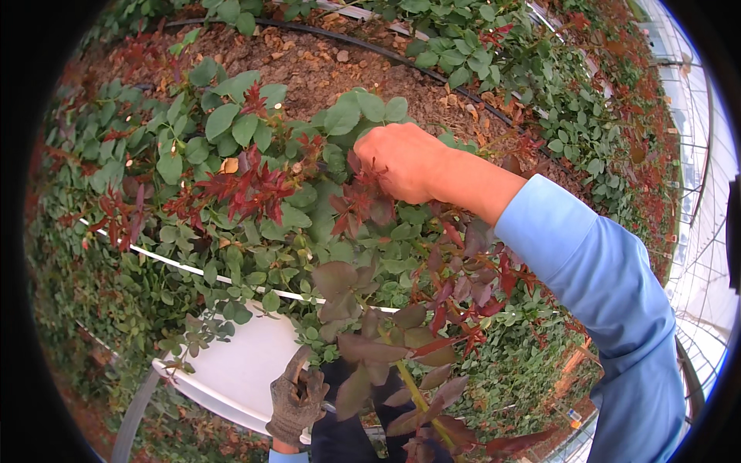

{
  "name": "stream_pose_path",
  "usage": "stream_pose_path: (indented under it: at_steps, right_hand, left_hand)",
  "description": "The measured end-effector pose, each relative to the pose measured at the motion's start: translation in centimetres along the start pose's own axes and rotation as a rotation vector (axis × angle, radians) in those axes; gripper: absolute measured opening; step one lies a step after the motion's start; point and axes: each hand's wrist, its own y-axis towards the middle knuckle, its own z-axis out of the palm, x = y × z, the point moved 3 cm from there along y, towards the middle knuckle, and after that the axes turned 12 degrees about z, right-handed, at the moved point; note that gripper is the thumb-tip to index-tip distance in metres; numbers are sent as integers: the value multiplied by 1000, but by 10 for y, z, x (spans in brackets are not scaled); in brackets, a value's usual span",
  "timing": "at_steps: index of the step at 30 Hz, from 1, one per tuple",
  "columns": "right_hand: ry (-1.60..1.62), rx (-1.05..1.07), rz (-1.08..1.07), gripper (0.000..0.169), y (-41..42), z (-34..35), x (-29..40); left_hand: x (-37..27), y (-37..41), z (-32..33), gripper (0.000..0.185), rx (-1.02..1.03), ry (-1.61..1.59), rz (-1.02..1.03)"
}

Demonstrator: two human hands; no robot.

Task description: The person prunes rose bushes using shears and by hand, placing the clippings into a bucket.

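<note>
My right hand [399,162], bare below a light blue sleeve [584,254], reaches into leafy rose bushes. Its fingers curl away from me among a dark red shoot [362,199] and green leaves [347,116], so what they touch is hidden. Lower down, my left hand [296,396] wears a brown knit glove. One of its fingers points upward and the others are bent; nothing shows clearly in them. Beside the glove is a white plastic container [243,353] with a raised rim, partly covered by leaves.
A thick rose stem [417,393] with purplish leaves rises close to the camera. One white line [185,266] runs across the bushes. Behind them, a black hose [347,37] lies over brown soil [312,75]. A grey strap [133,416] hangs at the container's left corner.
</note>
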Motion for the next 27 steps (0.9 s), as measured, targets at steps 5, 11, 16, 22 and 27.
stream_pose_path:
  at_steps: [5,11,16,22,27]
  right_hand:
    - [-20,23,27,16,4,-3,-1]
    - [-11,70,36,23,6,-7,-3]
    - [-17,58,95,21,12,-4,-4]
    - [-65,30,106,25,24,9,-13]
    - [-94,248,143,38,39,5,-14]
  left_hand:
    - [3,0,-2,66,-31,-36,-47]
    - [2,0,-2,67,-35,-11,-1]
    - [2,1,-4,67,-38,-4,-38]
    - [2,2,-3,69,-58,49,43]
    - [-7,7,-4,65,-43,135,83]
